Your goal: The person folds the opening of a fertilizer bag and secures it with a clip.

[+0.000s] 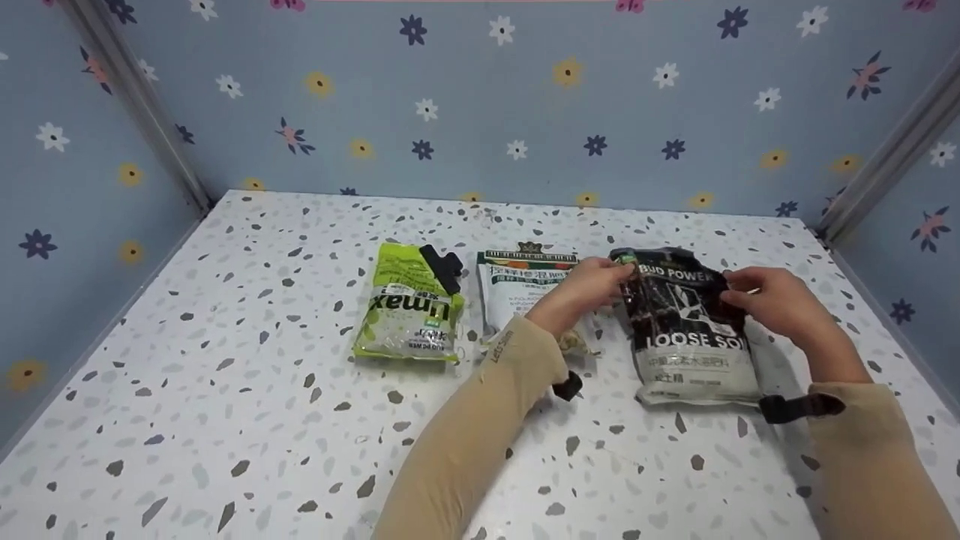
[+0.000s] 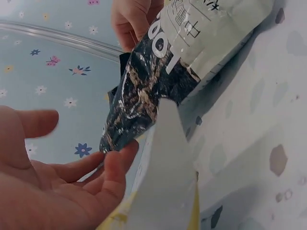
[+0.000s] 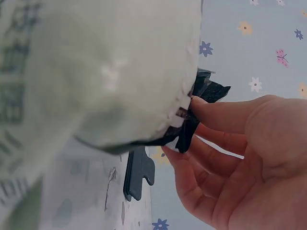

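Observation:
A plump black-and-pale soil fertilizer bag (image 1: 694, 330), lettered "LOOSE SOI", lies at the right of the table with a crumpled dark top. My right hand (image 1: 787, 307) pinches its upper right edge between thumb and fingers, as the right wrist view shows. At the upper left edge is my left hand (image 1: 589, 289). In the left wrist view its fingers (image 2: 115, 177) touch the bag's edge, while the thumb stands away from it. A black clip (image 3: 138, 175) shows past the bag in the right wrist view; I cannot tell whether it is attached.
Left of the black bag lies a white-and-green fertilizer bag (image 1: 517, 289), partly covered by my left forearm. Farther left is a lime-green bag (image 1: 409, 315) with a black clip (image 1: 442, 268) across its upper right corner. Flowered panels (image 1: 495, 97) enclose the speckled table (image 1: 247, 360).

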A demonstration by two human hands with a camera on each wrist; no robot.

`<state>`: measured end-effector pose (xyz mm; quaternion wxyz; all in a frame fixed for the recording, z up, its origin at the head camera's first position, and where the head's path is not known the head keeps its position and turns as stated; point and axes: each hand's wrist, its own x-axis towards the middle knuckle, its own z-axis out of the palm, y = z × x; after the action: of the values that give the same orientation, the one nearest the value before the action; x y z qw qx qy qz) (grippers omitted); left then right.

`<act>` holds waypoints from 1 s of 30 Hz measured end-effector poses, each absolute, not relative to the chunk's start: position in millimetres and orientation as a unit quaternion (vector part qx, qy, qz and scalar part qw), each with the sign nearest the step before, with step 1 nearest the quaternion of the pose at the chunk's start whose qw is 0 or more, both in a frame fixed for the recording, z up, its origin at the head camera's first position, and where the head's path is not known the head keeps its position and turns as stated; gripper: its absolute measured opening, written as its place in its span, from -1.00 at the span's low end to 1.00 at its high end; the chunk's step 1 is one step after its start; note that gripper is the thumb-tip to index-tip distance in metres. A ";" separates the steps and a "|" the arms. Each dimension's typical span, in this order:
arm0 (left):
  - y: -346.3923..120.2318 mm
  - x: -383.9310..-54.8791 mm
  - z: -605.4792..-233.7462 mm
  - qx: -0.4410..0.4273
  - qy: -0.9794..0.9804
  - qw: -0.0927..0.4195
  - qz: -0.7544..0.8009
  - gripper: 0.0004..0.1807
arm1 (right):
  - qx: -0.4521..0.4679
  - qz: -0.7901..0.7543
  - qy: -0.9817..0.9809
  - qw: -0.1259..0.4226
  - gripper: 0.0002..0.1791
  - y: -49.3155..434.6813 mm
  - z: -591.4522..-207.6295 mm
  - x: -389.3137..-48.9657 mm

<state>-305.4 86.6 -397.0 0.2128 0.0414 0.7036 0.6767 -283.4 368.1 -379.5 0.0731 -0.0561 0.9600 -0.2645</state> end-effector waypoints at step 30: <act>83.2 -302.2 -379.9 0.082 0.720 0.014 0.689 -0.92 | -0.035 -0.354 0.935 0.000 -0.56 379.9 -356.5 -270.9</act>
<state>-302.2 83.2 -379.9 0.0138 0.0822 0.7198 0.6892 -270.9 379.9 -356.5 0.0003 -0.0355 0.9346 -0.3538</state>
